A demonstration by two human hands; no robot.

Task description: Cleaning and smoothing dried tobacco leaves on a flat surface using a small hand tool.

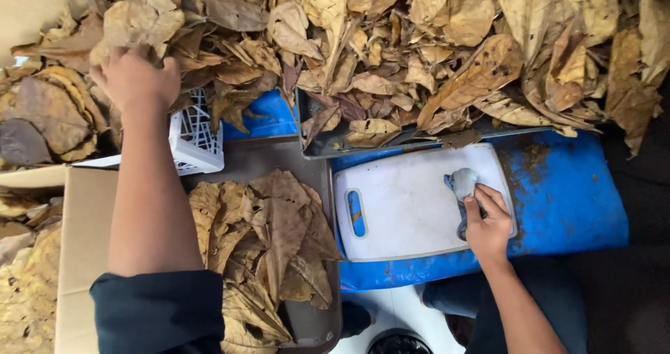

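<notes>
My left hand (pixel 136 78) reaches up into a big heap of dry brown leaves (pixel 391 54) at the upper left, fingers closed around a leaf there. My right hand (pixel 487 223) rests on the right part of a white cutting board (pixel 405 207) and grips a small blue-grey cloth (pixel 462 184) pressed against the board. The board lies on a blue barrel-like surface (pixel 565 193). A flat stack of brown leaves (pixel 269 242) lies on a dark tray (pixel 317 319) between my arms.
A white plastic basket (pixel 195 141) sits under the leaf heap near my left wrist. A cardboard box (pixel 80 256) with leaves stands at the left. A dark tray (pixel 314 145) holds part of the heap. White floor tiles (pixel 380 312) show below.
</notes>
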